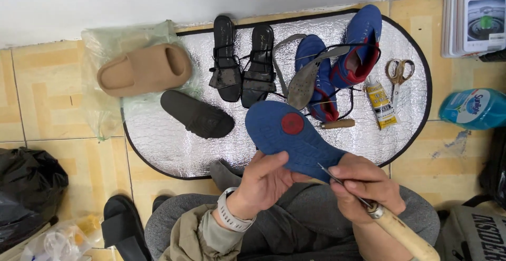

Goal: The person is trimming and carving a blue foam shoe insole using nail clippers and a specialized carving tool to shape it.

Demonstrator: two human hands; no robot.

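My left hand [263,179] grips the near edge of a blue shoe sole [292,134] with a red round patch, holding it up over my lap. My right hand [363,187] holds a wooden-handled awl [398,229], its thin metal tip resting against the sole's right edge. A grey watch sits on my left wrist. Beyond the sole, a pair of blue and red shoes [342,61] lies on a silver foil mat [174,145], with a grey insole [304,84] across them.
On the mat lie black strappy sandals [242,63], a dark insole [197,114], a glue tube [381,103], scissors [399,74] and a small wooden handle [337,124]. A tan slide [145,70] rests on plastic. A blue bottle [474,108] and a black bag [29,187] flank the tiled floor.
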